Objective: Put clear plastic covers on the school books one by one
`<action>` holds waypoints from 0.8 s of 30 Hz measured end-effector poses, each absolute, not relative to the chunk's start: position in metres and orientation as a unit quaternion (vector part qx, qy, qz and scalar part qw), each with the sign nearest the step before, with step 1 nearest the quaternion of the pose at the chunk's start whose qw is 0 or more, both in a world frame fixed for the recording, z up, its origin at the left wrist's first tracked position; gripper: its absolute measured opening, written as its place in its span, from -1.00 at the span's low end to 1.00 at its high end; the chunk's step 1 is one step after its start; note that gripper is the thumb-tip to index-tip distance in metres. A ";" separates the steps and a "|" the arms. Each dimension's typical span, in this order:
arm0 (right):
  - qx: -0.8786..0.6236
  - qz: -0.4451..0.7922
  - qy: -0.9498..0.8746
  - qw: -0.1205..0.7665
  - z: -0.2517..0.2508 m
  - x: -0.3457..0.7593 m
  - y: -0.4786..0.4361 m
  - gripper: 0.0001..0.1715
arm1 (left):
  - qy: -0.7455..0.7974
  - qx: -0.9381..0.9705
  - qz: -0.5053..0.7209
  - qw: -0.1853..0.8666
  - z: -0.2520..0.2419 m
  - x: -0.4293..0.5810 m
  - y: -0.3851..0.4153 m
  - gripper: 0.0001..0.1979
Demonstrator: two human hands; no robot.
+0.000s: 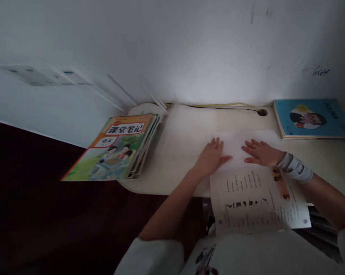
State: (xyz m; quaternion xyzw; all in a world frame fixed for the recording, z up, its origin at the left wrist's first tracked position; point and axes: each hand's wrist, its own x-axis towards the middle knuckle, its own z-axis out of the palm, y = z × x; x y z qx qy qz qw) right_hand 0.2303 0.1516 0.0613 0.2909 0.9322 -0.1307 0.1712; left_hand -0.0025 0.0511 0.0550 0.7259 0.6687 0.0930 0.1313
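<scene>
My left hand (pixel 210 156) lies palm down with its fingers stretched out on pale paper, the thumb pointing right. My right hand (pixel 260 152) is flat with fingers spread, on a white sheet (pixel 234 147) between the two hands. A grey-white band (pixel 296 168) circles my right wrist. Below the hands a printed page (pixel 252 202), with lines of text and small pictures, hangs over the desk's front edge toward my body. Whether it joins the white sheet I cannot tell. Another blank white sheet (pixel 186 128) lies left of my left hand.
A stack of books with a green and orange cover (pixel 112 149) juts over the desk's left end. Blue books (pixel 314 118) lie at the right by the wall. A yellow cable (pixel 218 105) runs along the back to a hole (pixel 262 112) in the pale desk (pixel 158 179).
</scene>
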 end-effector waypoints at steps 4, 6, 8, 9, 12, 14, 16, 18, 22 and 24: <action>0.349 -0.056 0.928 0.121 0.057 0.232 0.143 -0.16 | 0.644 0.750 -0.031 0.148 0.042 0.032 0.074 -0.14; 0.360 -0.009 0.930 0.079 0.054 0.230 0.133 -0.18 | 0.677 0.723 -0.018 0.141 0.035 0.036 0.086 -0.13; 0.336 0.017 0.941 0.044 0.051 0.227 0.121 -0.21 | 0.690 0.706 0.035 0.155 0.030 0.031 0.096 -0.16; 0.319 0.021 0.947 0.033 0.049 0.226 0.117 -0.22 | 0.689 0.701 0.076 0.171 0.029 0.025 0.099 -0.20; 0.297 0.007 0.955 0.014 0.042 0.224 0.111 -0.25 | 0.692 0.638 0.253 0.223 0.026 0.003 0.099 -0.39; 0.310 -0.005 0.951 -0.003 0.039 0.224 0.113 -0.26 | 0.710 0.528 0.386 0.260 0.026 -0.012 0.091 -0.48; 0.315 -0.019 0.949 -0.020 0.037 0.224 0.117 -0.26 | 0.701 0.401 0.491 0.327 0.027 -0.023 0.078 -0.53; 0.308 -0.033 0.950 -0.041 0.037 0.225 0.122 -0.27 | 0.662 0.306 0.539 0.421 0.029 -0.031 0.063 -0.55; 0.293 -0.048 0.950 -0.096 0.037 0.221 0.128 -0.31 | 0.604 0.266 0.535 0.527 0.034 -0.030 0.040 -0.48; 0.290 -0.047 0.948 -0.123 0.040 0.219 0.129 -0.33 | 0.621 0.311 0.522 0.495 0.035 -0.024 0.034 -0.48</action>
